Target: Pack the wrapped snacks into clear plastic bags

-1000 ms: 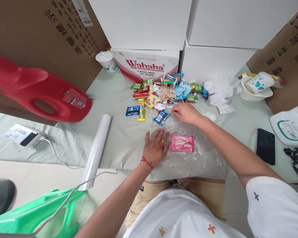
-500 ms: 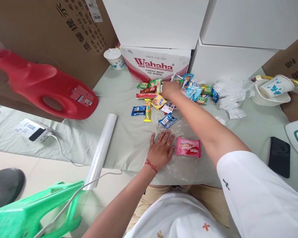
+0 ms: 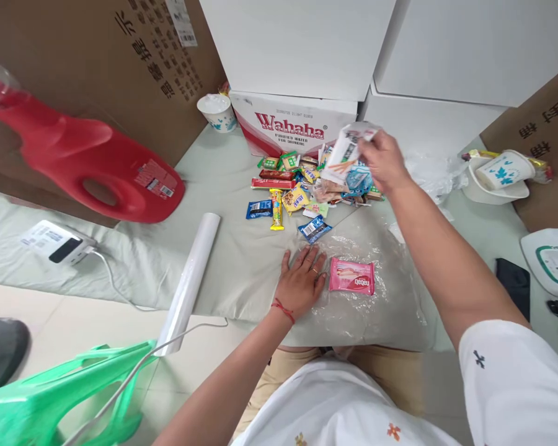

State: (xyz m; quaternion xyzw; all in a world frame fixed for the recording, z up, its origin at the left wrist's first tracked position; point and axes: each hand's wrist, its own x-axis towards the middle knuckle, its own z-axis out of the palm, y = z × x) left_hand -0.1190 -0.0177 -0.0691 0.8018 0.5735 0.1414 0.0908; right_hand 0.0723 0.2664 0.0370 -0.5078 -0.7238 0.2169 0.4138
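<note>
My right hand [image 3: 385, 162] is closed on the top edge of a white snack packet [image 3: 343, 156] with a picture of sticks on it, held up over the snack pile. Flat on the table, my left hand [image 3: 302, 279] has its fingers spread, pressing the edge of a clear plastic sheet [image 3: 390, 310]. Upon that sheet lies a pink nabati wafer packet [image 3: 352, 276], just right of my left hand. Beyond the fingertips are a blue packet [image 3: 314, 229], a yellow stick packet [image 3: 276, 209] and a yellow biscuit packet [image 3: 296, 198]. The raised packet hides part of the pile.
A Wahaha carton [image 3: 292, 124] backs the snacks. To the left are a red jug [image 3: 97, 167], a roll of clear film [image 3: 190, 279] and a white device [image 3: 58, 241] with a cable. Rightward are crumpled plastic [image 3: 430, 176], a bowl [image 3: 493, 189] and a phone [image 3: 514, 288].
My right hand has come up out of the pile and moved right, lifting the white snack packet. Several packets in the pile have shifted. My left hand stays in place.
</note>
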